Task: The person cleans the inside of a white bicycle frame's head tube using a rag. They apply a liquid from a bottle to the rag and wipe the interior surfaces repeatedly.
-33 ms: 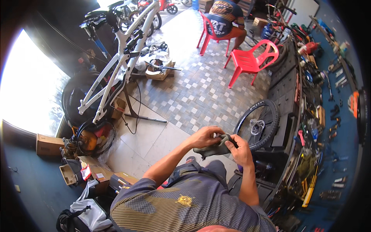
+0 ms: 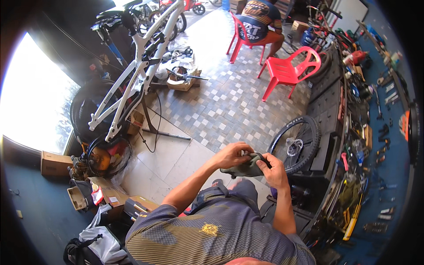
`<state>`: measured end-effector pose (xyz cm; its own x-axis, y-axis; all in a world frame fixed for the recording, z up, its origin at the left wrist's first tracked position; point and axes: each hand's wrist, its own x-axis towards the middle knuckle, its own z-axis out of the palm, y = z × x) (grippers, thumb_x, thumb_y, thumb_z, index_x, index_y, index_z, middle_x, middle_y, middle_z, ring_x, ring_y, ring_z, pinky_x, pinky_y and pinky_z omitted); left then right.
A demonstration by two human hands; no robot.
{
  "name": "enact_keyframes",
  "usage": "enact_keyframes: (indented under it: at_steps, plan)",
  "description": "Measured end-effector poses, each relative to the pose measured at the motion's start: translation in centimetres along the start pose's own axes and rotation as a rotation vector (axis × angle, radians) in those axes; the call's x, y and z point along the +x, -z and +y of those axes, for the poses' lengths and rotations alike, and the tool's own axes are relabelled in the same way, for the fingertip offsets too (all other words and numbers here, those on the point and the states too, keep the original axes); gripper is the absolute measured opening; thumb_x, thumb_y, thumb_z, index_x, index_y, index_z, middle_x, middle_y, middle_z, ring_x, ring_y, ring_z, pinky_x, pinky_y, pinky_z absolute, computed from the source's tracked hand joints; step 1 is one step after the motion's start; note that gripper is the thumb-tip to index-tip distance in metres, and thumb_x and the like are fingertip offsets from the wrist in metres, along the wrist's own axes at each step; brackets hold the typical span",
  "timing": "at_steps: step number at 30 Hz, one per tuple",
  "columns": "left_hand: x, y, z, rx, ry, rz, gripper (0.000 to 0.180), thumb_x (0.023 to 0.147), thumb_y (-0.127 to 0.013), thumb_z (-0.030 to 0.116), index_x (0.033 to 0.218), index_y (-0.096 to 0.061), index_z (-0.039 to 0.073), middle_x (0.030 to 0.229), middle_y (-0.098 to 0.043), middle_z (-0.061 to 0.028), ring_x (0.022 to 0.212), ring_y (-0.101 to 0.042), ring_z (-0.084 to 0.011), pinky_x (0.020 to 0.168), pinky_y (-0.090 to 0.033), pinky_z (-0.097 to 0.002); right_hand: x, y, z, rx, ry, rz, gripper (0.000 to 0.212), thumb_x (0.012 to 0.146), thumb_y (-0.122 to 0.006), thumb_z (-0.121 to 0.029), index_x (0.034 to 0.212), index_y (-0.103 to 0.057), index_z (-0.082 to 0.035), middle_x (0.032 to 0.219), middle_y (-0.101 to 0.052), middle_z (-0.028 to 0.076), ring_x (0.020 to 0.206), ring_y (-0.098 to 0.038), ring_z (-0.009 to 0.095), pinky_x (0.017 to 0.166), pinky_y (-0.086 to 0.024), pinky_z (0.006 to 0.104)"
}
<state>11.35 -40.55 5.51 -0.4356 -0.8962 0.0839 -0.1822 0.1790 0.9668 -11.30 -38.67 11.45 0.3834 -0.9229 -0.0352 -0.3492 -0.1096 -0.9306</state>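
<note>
A dark olive-green cloth (image 2: 246,167) is bunched up between my two hands, in front of my body at waist height. My left hand (image 2: 232,155) pinches its upper left part, fingers curled inward. On the other side, my right hand (image 2: 275,171) grips the right end with the thumb pressed on top. Whether anything is wrapped inside the folds, I cannot tell. Beyond my right hand, a bicycle wheel (image 2: 312,132) with a black tyre and a disc rotor leans against the dark cabinets.
A white bicycle frame (image 2: 140,73) is held on a stand at left. Red plastic chairs (image 2: 282,73) are ahead; a person (image 2: 258,22) sits on one. Tools crowd the workbench (image 2: 353,176) along the right. Cardboard boxes (image 2: 56,164) and bags lie at left.
My hands stay nearly in place on the cloth, with the left one very slightly higher. The cloth's lower folds have shifted a little, and the view has moved slightly.
</note>
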Motion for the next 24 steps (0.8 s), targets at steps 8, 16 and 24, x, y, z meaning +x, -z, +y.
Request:
enact_keyframes:
  at_steps: [8,16,24]
  plan:
    - [10.1,12.0,-4.5,0.146,-0.014,0.311,0.018,0.084,-0.075,0.011,0.102,-0.069,0.009,0.099,-0.062,-0.0029,0.072,-0.053,-0.0133,0.064,-0.045,-0.0309,19.9,1.0,4.3,0.017,-0.157,-0.254,0.052,0.096,-0.071,-0.05,0.084,-0.066,0.0,0.064,-0.058,0.004,0.063,-0.05,0.009,0.058,-0.043,0.0292]
    - [29.1,21.7,-4.8,0.23,0.125,0.397,0.022,0.086,-0.074,0.013,0.104,-0.066,0.005,0.084,-0.068,-0.0096,0.071,-0.063,-0.0211,0.068,-0.051,-0.0354,41.3,7.3,10.4,0.413,-0.158,-0.535,0.048,0.095,-0.078,-0.037,0.121,-0.062,-0.001,0.088,-0.069,0.001,0.078,-0.063,0.01,0.073,-0.052,0.0274]
    - [39.4,30.5,-12.6,0.095,0.215,0.718,0.027,0.091,-0.073,0.013,0.117,-0.068,0.008,0.092,-0.063,-0.0039,0.074,-0.057,-0.015,0.072,-0.05,-0.0308,60.8,11.8,8.5,0.209,-0.011,-0.626,0.021,0.09,-0.081,-0.019,0.097,-0.072,-0.002,0.089,-0.061,-0.001,0.081,-0.056,0.009,0.071,-0.047,0.0279]
